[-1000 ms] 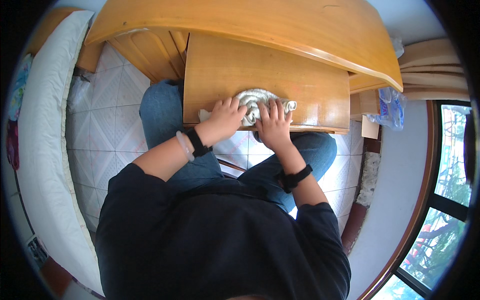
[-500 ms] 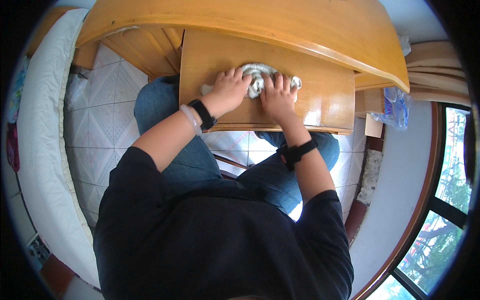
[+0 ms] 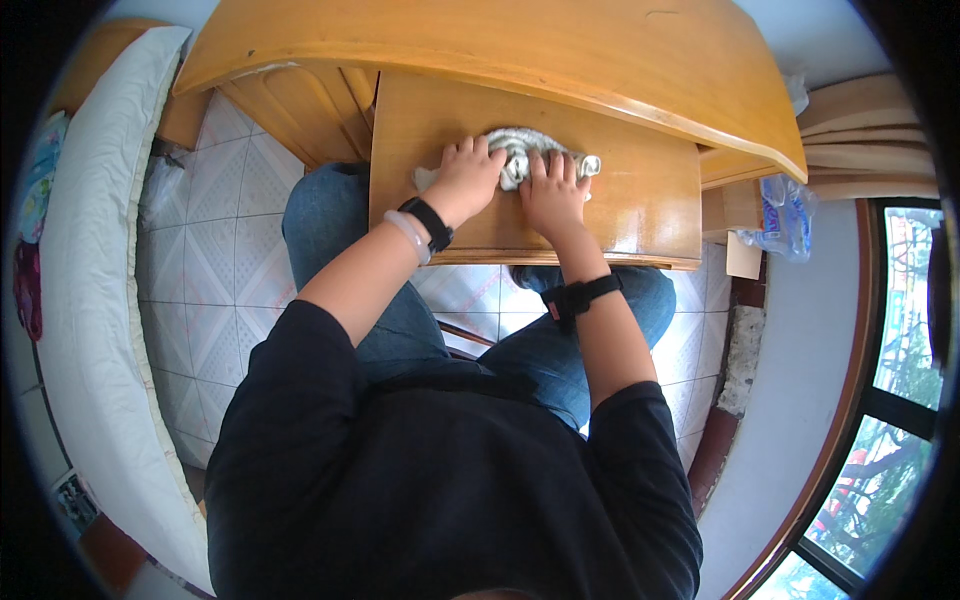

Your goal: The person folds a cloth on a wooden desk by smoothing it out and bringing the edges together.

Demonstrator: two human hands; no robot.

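Observation:
On the pulled-out wooden board (image 3: 645,205) lies a bunched cloth (image 3: 516,168), white with greyish folds. My left hand (image 3: 463,187) grips it from the left, fingers curled over its edge. From the right, my right hand (image 3: 553,203) holds it down, with the fingers bent over the folds. A rolled end of the cloth sticks out past my right fingers, and a pale corner shows left of my left hand. The fingertips are partly lost in the fabric. Black bands circle both wrists, with a pale bracelet beside the left one.
The wooden desk top (image 3: 480,35) overhangs the board's far side. My jeans-clad knees are under the board's near edge. A bed with a white cover (image 3: 95,300) runs along the left. A plastic bag (image 3: 787,220) and a cardboard box (image 3: 740,207) stand at right, near the window (image 3: 905,310).
The view has shifted slightly. My hands stay on the cloth in nearly the same place, and its bunched shape looks little changed.

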